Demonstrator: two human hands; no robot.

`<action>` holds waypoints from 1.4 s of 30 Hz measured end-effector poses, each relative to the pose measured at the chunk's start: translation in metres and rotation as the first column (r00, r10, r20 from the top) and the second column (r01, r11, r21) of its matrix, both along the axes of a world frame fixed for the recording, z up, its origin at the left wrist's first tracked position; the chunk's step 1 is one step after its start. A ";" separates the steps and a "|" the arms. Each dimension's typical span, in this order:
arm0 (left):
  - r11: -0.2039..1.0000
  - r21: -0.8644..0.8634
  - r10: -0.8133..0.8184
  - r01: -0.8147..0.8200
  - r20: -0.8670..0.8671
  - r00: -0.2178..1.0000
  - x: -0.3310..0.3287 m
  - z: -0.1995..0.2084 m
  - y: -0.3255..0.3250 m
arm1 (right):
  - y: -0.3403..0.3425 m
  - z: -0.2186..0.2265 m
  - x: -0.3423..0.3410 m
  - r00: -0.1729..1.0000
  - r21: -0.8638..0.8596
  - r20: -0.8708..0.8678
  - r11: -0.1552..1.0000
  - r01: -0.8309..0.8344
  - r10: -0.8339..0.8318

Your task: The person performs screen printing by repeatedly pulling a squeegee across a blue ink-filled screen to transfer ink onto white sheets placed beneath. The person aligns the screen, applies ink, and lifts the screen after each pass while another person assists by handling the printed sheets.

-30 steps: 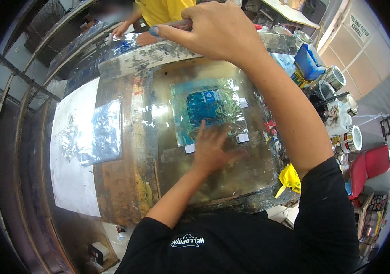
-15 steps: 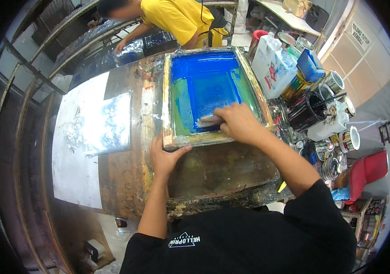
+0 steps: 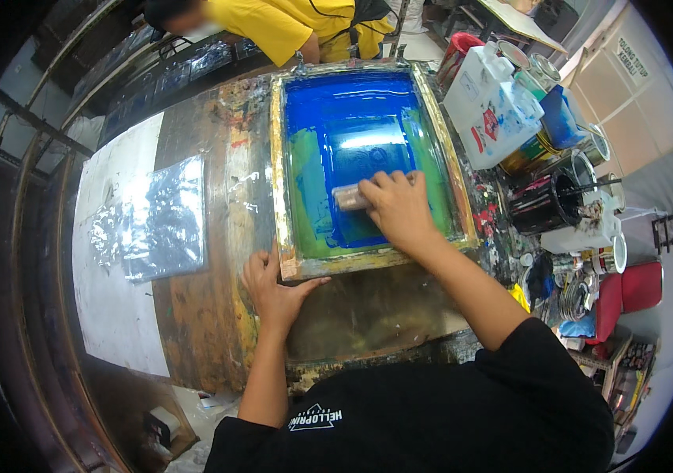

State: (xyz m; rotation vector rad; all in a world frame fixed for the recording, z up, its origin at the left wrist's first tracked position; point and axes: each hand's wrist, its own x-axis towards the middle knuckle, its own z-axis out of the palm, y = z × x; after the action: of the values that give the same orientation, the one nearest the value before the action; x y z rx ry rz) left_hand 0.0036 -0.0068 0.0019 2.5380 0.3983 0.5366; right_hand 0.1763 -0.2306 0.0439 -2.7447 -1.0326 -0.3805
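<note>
A printing screen [image 3: 279, 173] in a worn wooden frame lies on the stained work table, hinged at its far side. Blue ink [image 3: 352, 93] coats its mesh, thickest at the far end, with green margins to both sides. My right hand [image 3: 401, 209] is closed round a squeegee [image 3: 350, 198], whose left end sticks out over the near half of the mesh; the rest is hidden under my fingers. At the frame's near left corner rests my left hand [image 3: 277, 298], fingers spread and thumb along the near edge.
Left of the screen, clear plastic packets [image 3: 167, 221] lie on a white sheet [image 3: 100, 323]. Along the right stand a white jerrycan [image 3: 490, 106], a black ink pot [image 3: 541, 201] and several cans. A red chair [image 3: 640, 288] is beyond. Across the table, a person in yellow [image 3: 273, 24] leans over.
My right hand has pushed the squeegee away from the near edge, farther up the mesh. My left hand stays at the corner. The other person's reaching hand is no longer visible.
</note>
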 end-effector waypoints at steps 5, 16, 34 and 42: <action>1.000 -0.013 0.009 -0.010 -0.040 0.999 -0.001 0.003 0.001 | 0.027 -0.008 0.080 0.997 -0.009 0.064 0.999 0.033 -0.033; 0.994 -0.078 -0.055 0.070 0.175 0.983 -0.004 -0.008 0.001 | 0.054 0.032 0.182 0.980 -0.150 -0.201 0.988 -0.025 -0.006; 0.968 -0.227 -0.044 0.109 0.273 0.961 0.001 0.009 -0.008 | -0.016 0.070 -0.050 0.991 -0.073 -0.133 0.997 0.004 -0.014; 0.767 -0.501 0.096 0.401 0.707 0.700 0.069 0.113 -0.019 | 0.010 0.186 0.012 0.911 0.242 0.412 0.963 -0.116 0.006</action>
State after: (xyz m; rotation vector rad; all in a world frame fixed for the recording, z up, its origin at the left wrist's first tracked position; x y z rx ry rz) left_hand 0.0726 -0.0258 0.1147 1.5276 0.0288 1.0460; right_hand 0.1884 -0.2208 0.2300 -2.4389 -1.0622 -1.0383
